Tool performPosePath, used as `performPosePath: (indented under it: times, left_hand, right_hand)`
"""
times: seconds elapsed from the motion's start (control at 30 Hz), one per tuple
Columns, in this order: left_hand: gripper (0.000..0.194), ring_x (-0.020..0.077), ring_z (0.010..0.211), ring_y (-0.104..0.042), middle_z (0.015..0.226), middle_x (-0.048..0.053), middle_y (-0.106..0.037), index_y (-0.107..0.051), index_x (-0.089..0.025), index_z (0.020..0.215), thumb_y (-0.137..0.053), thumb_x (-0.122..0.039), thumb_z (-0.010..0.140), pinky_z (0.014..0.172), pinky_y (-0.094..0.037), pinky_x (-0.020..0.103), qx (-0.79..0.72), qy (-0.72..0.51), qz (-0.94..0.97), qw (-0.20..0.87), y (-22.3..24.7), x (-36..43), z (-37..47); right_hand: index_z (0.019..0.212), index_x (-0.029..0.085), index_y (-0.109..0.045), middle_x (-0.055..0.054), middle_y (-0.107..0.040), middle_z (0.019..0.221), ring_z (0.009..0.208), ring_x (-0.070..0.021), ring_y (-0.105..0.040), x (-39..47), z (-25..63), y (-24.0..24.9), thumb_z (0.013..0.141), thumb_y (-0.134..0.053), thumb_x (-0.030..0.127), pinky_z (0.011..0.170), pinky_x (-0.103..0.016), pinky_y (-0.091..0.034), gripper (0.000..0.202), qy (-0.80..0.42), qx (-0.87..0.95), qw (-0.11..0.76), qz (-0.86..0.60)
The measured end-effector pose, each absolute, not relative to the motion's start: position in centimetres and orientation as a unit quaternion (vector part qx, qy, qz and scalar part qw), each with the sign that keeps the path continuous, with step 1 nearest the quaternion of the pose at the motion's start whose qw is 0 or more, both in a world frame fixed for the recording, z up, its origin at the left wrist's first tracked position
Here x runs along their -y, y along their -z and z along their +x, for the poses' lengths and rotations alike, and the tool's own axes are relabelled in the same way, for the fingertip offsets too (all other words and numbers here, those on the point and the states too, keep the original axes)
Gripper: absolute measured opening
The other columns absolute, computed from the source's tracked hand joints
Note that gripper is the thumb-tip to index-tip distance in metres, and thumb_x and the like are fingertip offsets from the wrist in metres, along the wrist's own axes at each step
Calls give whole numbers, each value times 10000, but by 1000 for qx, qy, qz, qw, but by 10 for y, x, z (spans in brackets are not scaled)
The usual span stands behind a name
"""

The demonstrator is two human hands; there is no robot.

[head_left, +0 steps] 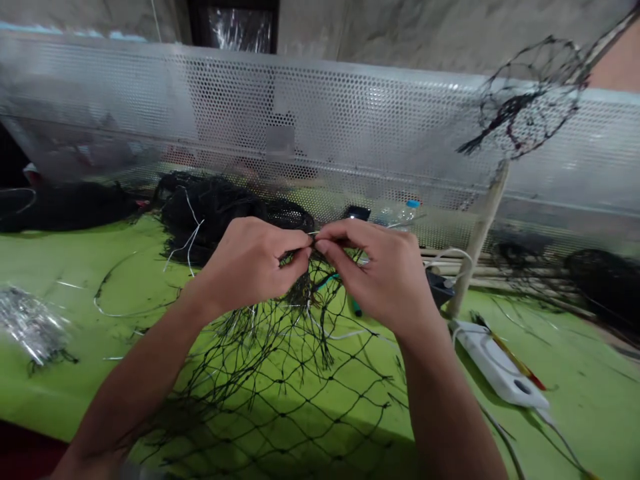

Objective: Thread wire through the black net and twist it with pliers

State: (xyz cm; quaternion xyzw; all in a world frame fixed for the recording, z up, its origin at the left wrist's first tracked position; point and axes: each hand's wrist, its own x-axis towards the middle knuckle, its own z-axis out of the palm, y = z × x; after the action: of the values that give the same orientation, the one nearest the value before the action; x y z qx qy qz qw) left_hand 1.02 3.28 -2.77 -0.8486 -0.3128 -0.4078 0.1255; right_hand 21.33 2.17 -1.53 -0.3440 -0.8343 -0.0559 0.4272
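Note:
My left hand [260, 257] and my right hand [377, 267] meet fingertip to fingertip over a green-covered table. Each is closed in a pinch of thumb and forefinger. Black knotted netting [303, 363] hangs from the pinched fingertips and spreads towards me over the table. A thin pale strand [313, 233] shows between the two pinches; its ends are hidden by the fingers. Below my hands the mesh is bunched, with loose cord ends. A green-handled tool [356, 307] lies partly hidden behind the net, beside my right hand.
A dark heap of netting [210, 207] lies behind my left hand. A white power strip [500, 367] with a cable sits at right, near a wooden post [483, 240]. A perforated metal panel [330, 120] runs along the back. Silvery wire pieces [30, 323] lie at left.

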Motion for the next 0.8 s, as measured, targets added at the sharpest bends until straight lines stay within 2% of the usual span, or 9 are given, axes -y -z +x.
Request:
performPosePath:
  times: [0.13,0.27,0.33,0.43,0.5,0.6,0.67,0.7,0.8]
  left_hand:
    - [258,99,476,-409,505,-52,-481,-670,-171,684,-590,-205,928,517,-240,304,274,397,-850,212,31,-35,10]
    - [271,107,454,-404,488,-45,-482,-688,-163,675,-587,-192,925,521,-276,311,248,396,-847,255,28,-29,12]
    - [210,100,465,-429,512,-45,-515,-729,-152,754,-616,-223,916,518,-297,292,272,412,-846,201,25,-25,13]
    - [176,77,469,-417,545,-54,-536,-759,-153,863,-629,-258,918,486,-297,248,315,432,-845,12,20,-22,10]
    - [221,73,492,-411,585,-41,-568,-763,-161,844,-588,-251,946,476,-295,235,331,448,-825,-95,17,-23,6]
    - [268,78,511,-391,627,-21,-597,-779,-173,807,-581,-269,960,464,-276,240,353,480,-786,-163,15,-26,2]
    - [250,75,494,-356,594,-29,-570,-794,-183,804,-616,-287,945,449,-253,242,364,496,-769,-175,13,-26,0]
    - [234,74,496,-361,590,-31,-572,-797,-187,796,-633,-283,934,446,-255,238,367,505,-761,-177,12,-25,-1]
    - [181,70,514,-398,602,-32,-598,-799,-191,794,-667,-244,906,441,-268,220,362,536,-744,-167,9,-19,-2]
  right_hand:
    - [875,205,-755,28,-768,798,728,-145,-691,-18,214,13,929,-691,165,691,-284,-480,92,-25,816,431,-383]
    - [888,208,-769,21,-779,808,745,-154,-714,-17,215,14,937,-703,214,690,-281,-518,83,-55,799,456,-389]
    - [967,215,-776,7,-800,877,797,-165,-744,-16,216,14,954,-696,235,733,-285,-559,83,-37,798,480,-363]
    - [1143,239,-759,-23,-814,1061,921,-183,-772,-11,220,11,976,-660,204,796,-297,-604,198,24,811,499,-304]
    - [1189,270,-748,-25,-807,1126,965,-194,-774,-7,221,9,952,-655,140,815,-313,-615,286,94,817,510,-253]
    - [1098,306,-765,13,-801,928,795,-184,-759,0,222,10,891,-670,105,685,-315,-598,303,200,778,572,-167]
    - [931,298,-765,43,-709,688,586,-152,-666,1,225,12,908,-659,170,558,-304,-519,168,248,712,637,-163]
    - [830,285,-744,46,-641,601,516,-142,-605,-1,228,13,936,-642,226,531,-308,-476,158,266,671,665,-192]
    - [698,251,-640,14,-531,571,508,-155,-533,-18,249,18,1049,-481,412,552,-332,-422,418,245,565,684,-391]
